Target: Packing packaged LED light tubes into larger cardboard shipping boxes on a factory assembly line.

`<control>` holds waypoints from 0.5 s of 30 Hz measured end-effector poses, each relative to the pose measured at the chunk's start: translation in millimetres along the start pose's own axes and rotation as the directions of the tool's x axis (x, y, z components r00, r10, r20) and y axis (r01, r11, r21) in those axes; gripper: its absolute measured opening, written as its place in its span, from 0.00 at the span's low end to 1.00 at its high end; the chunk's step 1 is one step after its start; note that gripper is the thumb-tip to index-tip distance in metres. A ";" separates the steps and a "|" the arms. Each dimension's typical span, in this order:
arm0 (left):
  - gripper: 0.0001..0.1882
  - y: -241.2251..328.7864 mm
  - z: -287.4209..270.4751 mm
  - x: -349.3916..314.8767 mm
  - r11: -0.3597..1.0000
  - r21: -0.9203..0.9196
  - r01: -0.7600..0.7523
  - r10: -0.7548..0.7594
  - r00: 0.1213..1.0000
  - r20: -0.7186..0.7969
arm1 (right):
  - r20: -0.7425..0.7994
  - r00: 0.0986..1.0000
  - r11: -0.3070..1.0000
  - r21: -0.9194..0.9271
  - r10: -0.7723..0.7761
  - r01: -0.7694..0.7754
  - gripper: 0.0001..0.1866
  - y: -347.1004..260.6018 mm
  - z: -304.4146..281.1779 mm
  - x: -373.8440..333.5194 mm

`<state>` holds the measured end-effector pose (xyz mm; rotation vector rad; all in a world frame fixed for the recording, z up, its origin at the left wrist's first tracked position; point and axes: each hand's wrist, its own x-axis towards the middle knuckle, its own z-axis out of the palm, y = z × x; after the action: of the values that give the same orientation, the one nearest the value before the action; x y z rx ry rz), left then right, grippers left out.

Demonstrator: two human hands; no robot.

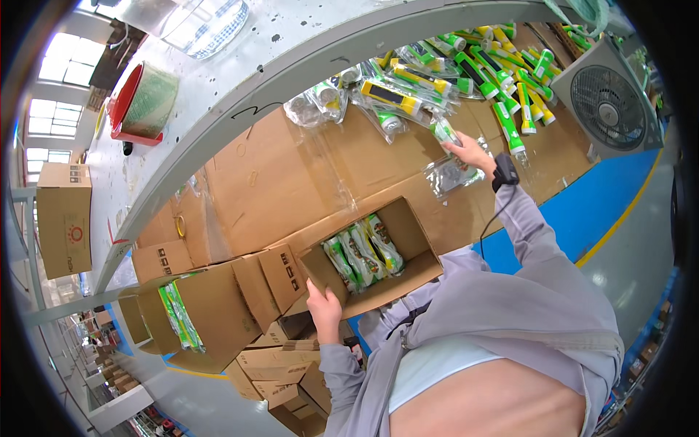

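My left hand [325, 309] grips the near left edge of an open cardboard box [416, 278], which is tilted toward me. Inside the box lie several flashlights [362, 251] with green parts, each in a clear plastic bag, side by side. My right hand [470, 151] reaches out over the table and is closed on a bagged green-and-white flashlight [443, 131]. Clear plastic bags [451, 178] lie just under that hand. Beyond it spreads a pile of yellow and green flashlights [502, 69], some bagged and some bare.
Brown cardboard [284, 175] covers the tabletop. A grey box fan [610, 98] stands at the far right. Another open carton [218, 313] with bagged flashlights is at the left, above folded cartons [280, 371]. A raised grey shelf [291, 44] carries a red-rimmed container [145, 102].
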<state>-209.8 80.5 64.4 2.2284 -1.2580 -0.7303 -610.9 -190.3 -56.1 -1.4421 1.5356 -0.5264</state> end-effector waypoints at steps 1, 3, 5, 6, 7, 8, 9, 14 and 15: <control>0.23 3.3 -0.2 0.4 1.000 -0.002 -0.015 0.015 1.000 0.007 | 0.083 0.996 0.961 0.277 -0.025 0.001 0.28 10.5 7.6 -4.5; 0.24 4.7 -1.1 0.2 1.000 0.013 0.002 -0.002 1.000 0.011 | 0.201 0.951 0.800 0.515 0.237 -0.308 0.26 16.5 20.6 -22.4; 0.24 10.8 1.4 3.7 1.000 0.027 0.002 -0.002 1.000 0.025 | 0.116 0.970 0.857 0.453 0.214 -0.244 0.28 49.7 32.1 -27.4; 0.24 7.7 1.2 3.0 1.000 0.029 0.004 -0.005 1.000 0.018 | -0.157 0.986 0.961 0.277 0.052 -0.007 0.34 42.1 42.6 -36.5; 0.24 5.7 1.4 2.9 1.000 0.028 0.003 -0.003 1.000 0.011 | -0.353 0.932 0.995 -0.027 0.084 -0.100 0.40 30.6 46.0 -41.8; 0.24 3.3 1.5 2.3 1.000 0.031 0.004 -0.004 1.000 0.007 | -0.390 0.913 0.992 0.008 0.120 -0.127 0.42 27.5 53.7 -42.0; 0.24 2.4 2.5 2.4 0.999 0.038 0.005 -0.005 1.000 0.008 | -0.433 0.887 0.987 0.044 0.160 -0.157 0.45 25.9 58.0 -43.3; 0.24 3.6 5.5 1.4 0.997 0.076 -0.001 0.002 1.000 -0.017 | -0.542 0.828 0.983 -0.017 0.143 -0.181 0.46 16.4 79.4 -36.1; 0.24 4.5 5.5 1.3 0.998 0.068 0.004 -0.004 1.000 -0.009 | -0.515 0.825 0.971 0.076 0.232 -0.226 0.45 15.3 78.7 -33.5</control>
<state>-215.6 76.4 62.9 2.2865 -1.2928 -0.6881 -557.5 -133.7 -94.7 -1.1264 2.0989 -0.8252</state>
